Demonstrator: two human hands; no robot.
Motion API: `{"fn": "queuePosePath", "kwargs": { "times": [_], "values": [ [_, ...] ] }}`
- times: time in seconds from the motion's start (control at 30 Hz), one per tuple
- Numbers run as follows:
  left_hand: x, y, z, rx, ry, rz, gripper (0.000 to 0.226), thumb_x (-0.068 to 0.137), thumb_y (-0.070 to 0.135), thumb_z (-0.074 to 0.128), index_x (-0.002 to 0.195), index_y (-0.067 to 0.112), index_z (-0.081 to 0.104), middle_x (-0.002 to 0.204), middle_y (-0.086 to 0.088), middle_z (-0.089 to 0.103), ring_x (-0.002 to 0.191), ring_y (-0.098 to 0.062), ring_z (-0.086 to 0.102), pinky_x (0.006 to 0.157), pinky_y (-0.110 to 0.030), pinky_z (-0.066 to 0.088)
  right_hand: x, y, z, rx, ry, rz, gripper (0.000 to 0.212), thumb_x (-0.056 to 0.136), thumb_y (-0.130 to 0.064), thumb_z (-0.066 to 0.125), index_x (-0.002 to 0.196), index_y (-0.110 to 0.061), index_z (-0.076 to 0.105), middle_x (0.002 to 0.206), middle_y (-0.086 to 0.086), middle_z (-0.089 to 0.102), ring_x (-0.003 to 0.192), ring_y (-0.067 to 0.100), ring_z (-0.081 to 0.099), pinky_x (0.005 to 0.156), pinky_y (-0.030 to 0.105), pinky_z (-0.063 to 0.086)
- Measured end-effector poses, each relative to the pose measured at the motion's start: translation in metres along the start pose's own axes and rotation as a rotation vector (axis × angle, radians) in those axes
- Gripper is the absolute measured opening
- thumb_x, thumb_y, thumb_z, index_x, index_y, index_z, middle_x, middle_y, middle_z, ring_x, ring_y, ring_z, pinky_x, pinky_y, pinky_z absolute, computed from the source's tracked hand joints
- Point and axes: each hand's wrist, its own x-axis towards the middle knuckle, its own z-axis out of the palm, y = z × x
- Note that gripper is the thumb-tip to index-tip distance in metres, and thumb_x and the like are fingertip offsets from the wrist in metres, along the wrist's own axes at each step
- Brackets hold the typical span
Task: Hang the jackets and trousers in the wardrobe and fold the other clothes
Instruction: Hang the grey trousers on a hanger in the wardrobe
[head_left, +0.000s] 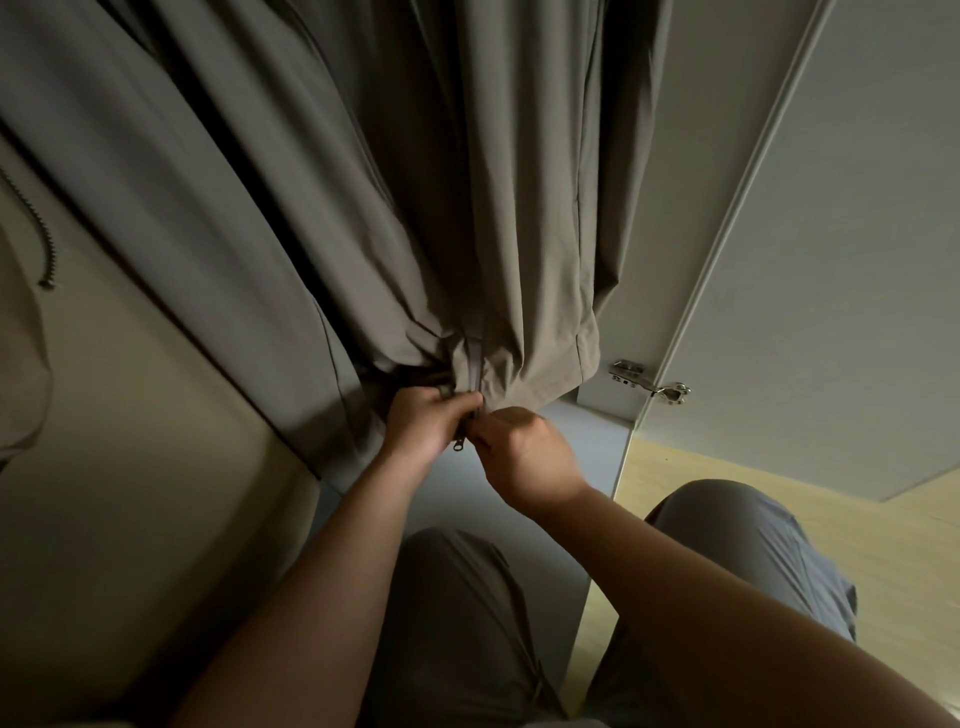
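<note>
At the centre of the frame, both hands meet at the hem of the taupe jacket (467, 208), which hangs in the wardrobe (649, 208) across the upper half. The left hand (426, 421) curls its fingers round the zip's lower end. The right hand (524, 457) pinches the hem beside it, and the zip pull (457, 445) dangles between them.

The head view is rendering dim overall. Light is arriving from the right, brightening the wardrobe door (831, 234) and the pale floor (727, 499), while the hanging jacket (441, 182) is sitting in soft shadow. The metal hinge (649, 383) is catching a small glint. Wide-angle distortion is bending straight edges towards the borders, and the near forearms (311, 571) are blurring slightly.
</note>
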Motion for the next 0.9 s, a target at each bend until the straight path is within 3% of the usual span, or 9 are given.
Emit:
{"fn": "queuePosePath", "kwargs": {
  "times": [0.1, 0.17, 0.33, 0.5, 0.6, 0.7, 0.8, 0.9],
  "values": [
    [0.004, 0.002, 0.004, -0.002, 0.039, -0.024, 0.024, 0.075, 0.022, 0.084, 0.059, 0.008, 0.072, 0.058, -0.007, 0.067, 0.062, -0.022, 0.064, 0.067, -0.032, 0.052, -0.002, -0.002, -0.001, -0.085, -0.033, -0.020, 0.025, 0.093, -0.003, 0.056, 0.110, -0.008, 0.073, 0.093, 0.014, 0.069, 0.085, 0.035, 0.063, 0.067, 0.042, 0.050],
    [0.005, 0.003, 0.009, -0.042, 0.057, -0.046, 0.021, 0.076, 0.019, 0.084, 0.060, 0.010, 0.073, 0.060, -0.009, 0.070, 0.064, -0.027, 0.068, 0.069, -0.036, 0.056, -0.002, -0.001, -0.003, -0.111, -0.067, -0.016, 0.027, 0.094, -0.004, 0.053, 0.115, -0.007, 0.070, 0.100, 0.014, 0.068, 0.091, 0.034, 0.062, 0.073, 0.045, 0.052],
    [-0.004, -0.004, 0.019, -0.299, 0.028, -0.172, 0.017, 0.086, 0.010, 0.077, 0.072, 0.002, 0.072, 0.058, -0.007, 0.069, 0.053, -0.024, 0.066, 0.047, -0.026, 0.053, -0.004, 0.004, -0.012, -0.088, -0.072, -0.037, 0.013, 0.084, 0.004, 0.065, 0.094, -0.002, 0.069, 0.084, 0.015, 0.065, 0.073, 0.036, 0.061, 0.057, 0.041, 0.051],
    [0.000, 0.008, 0.003, -0.378, 0.057, -0.166, 0.022, 0.095, 0.024, 0.070, 0.087, 0.003, 0.071, 0.072, -0.010, 0.075, 0.060, -0.025, 0.073, 0.057, -0.035, 0.062, -0.016, 0.018, -0.002, -0.023, -0.046, 0.086, 0.006, 0.094, -0.008, 0.064, 0.095, -0.008, 0.070, 0.089, 0.011, 0.069, 0.079, 0.031, 0.064, 0.061, 0.037, 0.051],
    [-0.003, 0.011, -0.001, -0.268, -0.010, -0.150, 0.025, 0.101, 0.024, 0.061, 0.097, 0.000, 0.067, 0.084, -0.016, 0.076, 0.069, -0.026, 0.074, 0.071, -0.038, 0.062, -0.019, 0.021, 0.003, 0.038, 0.024, 0.173, 0.009, 0.098, -0.014, 0.061, 0.097, -0.007, 0.068, 0.090, 0.012, 0.068, 0.079, 0.034, 0.062, 0.063, 0.045, 0.052],
    [-0.010, 0.015, -0.002, -0.275, -0.113, -0.136, 0.026, 0.099, 0.025, 0.065, 0.105, 0.000, 0.064, 0.095, -0.020, 0.076, 0.083, -0.031, 0.076, 0.080, -0.041, 0.062, -0.012, 0.019, -0.003, 0.113, 0.106, 0.175, 0.004, 0.096, -0.011, 0.065, 0.094, -0.008, 0.068, 0.086, 0.010, 0.068, 0.071, 0.030, 0.062, 0.060, 0.040, 0.051],
    [-0.014, 0.026, -0.001, -0.228, -0.188, -0.109, 0.036, 0.085, 0.019, 0.081, 0.104, -0.003, 0.058, 0.102, -0.023, 0.072, 0.080, -0.032, 0.076, 0.064, -0.036, 0.063, -0.008, 0.019, -0.009, 0.139, 0.108, 0.125, 0.003, 0.094, -0.007, 0.067, 0.096, -0.008, 0.068, 0.085, 0.009, 0.068, 0.069, 0.027, 0.061, 0.058, 0.031, 0.046],
    [-0.013, 0.033, 0.003, -0.133, -0.141, -0.077, 0.034, 0.078, 0.002, 0.084, 0.093, 0.007, 0.054, 0.097, -0.009, 0.058, 0.086, -0.028, 0.072, 0.054, -0.032, 0.060, -0.011, 0.020, -0.010, 0.159, 0.105, 0.122, 0.012, 0.095, -0.011, 0.067, 0.106, -0.010, 0.071, 0.091, 0.009, 0.071, 0.075, 0.027, 0.065, 0.064, 0.034, 0.052]
  ]
}}
